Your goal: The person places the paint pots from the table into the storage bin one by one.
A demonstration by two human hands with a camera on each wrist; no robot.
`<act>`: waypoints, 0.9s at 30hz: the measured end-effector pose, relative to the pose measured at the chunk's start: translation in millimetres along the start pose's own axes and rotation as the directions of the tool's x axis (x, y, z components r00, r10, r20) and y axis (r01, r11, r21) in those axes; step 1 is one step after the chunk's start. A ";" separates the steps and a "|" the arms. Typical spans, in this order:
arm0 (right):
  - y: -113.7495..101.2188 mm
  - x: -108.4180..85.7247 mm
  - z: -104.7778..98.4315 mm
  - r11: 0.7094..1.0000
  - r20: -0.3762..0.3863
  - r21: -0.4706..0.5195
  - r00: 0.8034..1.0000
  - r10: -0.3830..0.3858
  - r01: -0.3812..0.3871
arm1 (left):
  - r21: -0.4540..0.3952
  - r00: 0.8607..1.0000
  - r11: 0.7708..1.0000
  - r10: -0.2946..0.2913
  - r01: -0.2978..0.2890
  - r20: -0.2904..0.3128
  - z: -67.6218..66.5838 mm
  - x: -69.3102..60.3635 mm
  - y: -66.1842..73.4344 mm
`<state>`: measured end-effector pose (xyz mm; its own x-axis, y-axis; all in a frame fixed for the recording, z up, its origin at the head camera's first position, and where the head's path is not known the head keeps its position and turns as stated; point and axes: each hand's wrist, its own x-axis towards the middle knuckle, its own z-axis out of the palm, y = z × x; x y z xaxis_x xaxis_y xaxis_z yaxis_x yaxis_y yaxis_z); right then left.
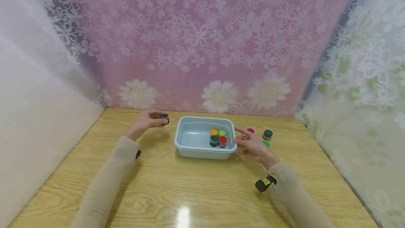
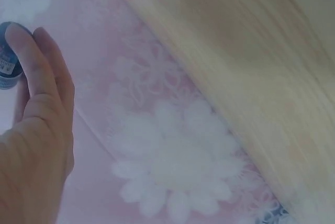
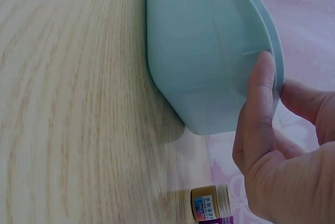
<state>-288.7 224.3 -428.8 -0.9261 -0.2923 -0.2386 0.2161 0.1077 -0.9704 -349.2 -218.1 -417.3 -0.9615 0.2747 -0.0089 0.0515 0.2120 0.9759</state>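
Observation:
The left hand (image 1: 145, 123) pinches a small dark jar (image 1: 164, 118) just above the table, left of the pale blue bin (image 1: 202, 154). In the left wrist view the jar (image 2: 8, 56) is between the thumb and fingers of that hand (image 2: 39, 114). Inside the bin's right half are an orange-lidded jar (image 1: 214, 132), a light green one (image 1: 222, 133), a dark teal one (image 1: 213, 141) and a red one (image 1: 222, 141). At the bin's right end the right hand (image 1: 253, 147) holds the rim; the right wrist view shows this hand (image 3: 282, 156) with fingers on the wall of the bin (image 3: 209, 51).
Right of the bin, beyond the right hand, stand a dark teal-lidded jar (image 1: 267, 135), a magenta-lidded one (image 1: 250, 131) and a green-lidded one (image 1: 266, 144). A jar with a labelled side (image 3: 207, 203) is near the right hand. Floral curtains (image 1: 202, 45) surround the wooden table (image 1: 190, 189).

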 end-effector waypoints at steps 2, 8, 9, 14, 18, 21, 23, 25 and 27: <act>-0.3 -0.9 -0.4 1.000 -0.007 -0.001 1.000 -0.001 0.001 | -0.014 1.000 1.000 0.018 -0.018 -0.009 8.3 1.0 4.3; 1.3 -0.6 -0.3 1.000 -0.010 0.017 1.000 0.000 0.000 | -0.056 0.998 0.998 0.036 -0.039 -0.046 31.5 1.0 13.7; 1.7 -0.3 -0.3 1.000 -0.010 0.022 1.000 0.001 -0.001 | -0.063 0.998 0.997 0.039 -0.042 -0.053 35.2 0.9 15.4; 1.9 0.3 -0.3 1.000 -0.020 0.023 1.000 -0.006 0.007 | -0.036 0.995 0.996 0.076 -0.079 -0.065 52.6 -0.7 25.5; 0.7 -0.1 0.4 1.000 -0.016 0.013 1.000 -0.007 0.007 | -0.009 0.994 0.996 0.090 -0.090 -0.063 66.0 -1.0 32.5; 0.1 -0.5 0.6 1.000 -0.012 0.012 1.000 -0.010 0.010 | -0.010 0.995 0.996 0.087 -0.088 -0.051 76.0 -0.2 37.5; 0.1 -0.7 0.7 1.000 -0.010 0.012 1.000 -0.011 0.011 | -0.001 0.996 0.997 0.077 -0.077 -0.044 82.7 0.4 39.9; 0.4 -0.7 0.5 1.000 -0.010 0.009 1.000 -0.013 0.013 | 0.008 0.997 0.998 0.065 -0.065 -0.036 89.4 1.7 40.9; 0.8 -0.8 0.5 1.000 -0.010 0.008 1.000 -0.013 0.013 | 0.022 0.998 0.998 0.056 -0.055 -0.024 96.0 3.4 40.7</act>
<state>-287.7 224.2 -429.4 -0.9320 -0.2838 -0.2254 0.2063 0.0959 -0.9738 -324.4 -118.5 -398.5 -0.9632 0.2639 0.0507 0.1104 0.2166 0.9700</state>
